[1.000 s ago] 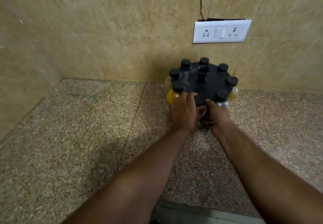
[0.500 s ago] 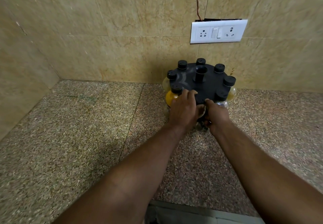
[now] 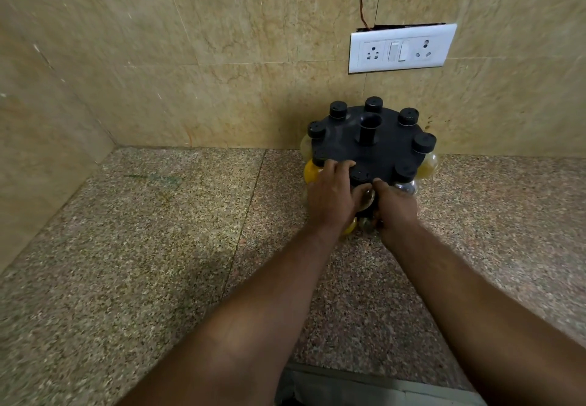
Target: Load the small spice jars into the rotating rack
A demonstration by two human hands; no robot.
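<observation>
Both hands are working at the near edge of the black round plastic rotating rack [image 3: 385, 152], which is standing on the speckled granite tabletop [image 3: 158, 247] close against the beige tiled wall [image 3: 222, 57]. The left grip [image 3: 329, 196] is clamping the rack's rim, its fingers curling over the matte top disc and its thumb lying across the small clear round-bodied spice jar [image 3: 366, 198] between the hands. The right grip [image 3: 396, 209] is pinching that jar from the other side with its thumb on the shoulder; the rest of its fingers are tucking under, out of sight. The jar's black cap is poking up at the front slot, so I judge it is being seated right now. Doing this well probably means bracing the disc so it is not spinning and pushing the neck straight in. The smooth bulbous body looks slippery. The other black-capped jars [image 3: 424, 144], some showing yellow, are ringing a hollow central post [image 3: 369, 128].
</observation>
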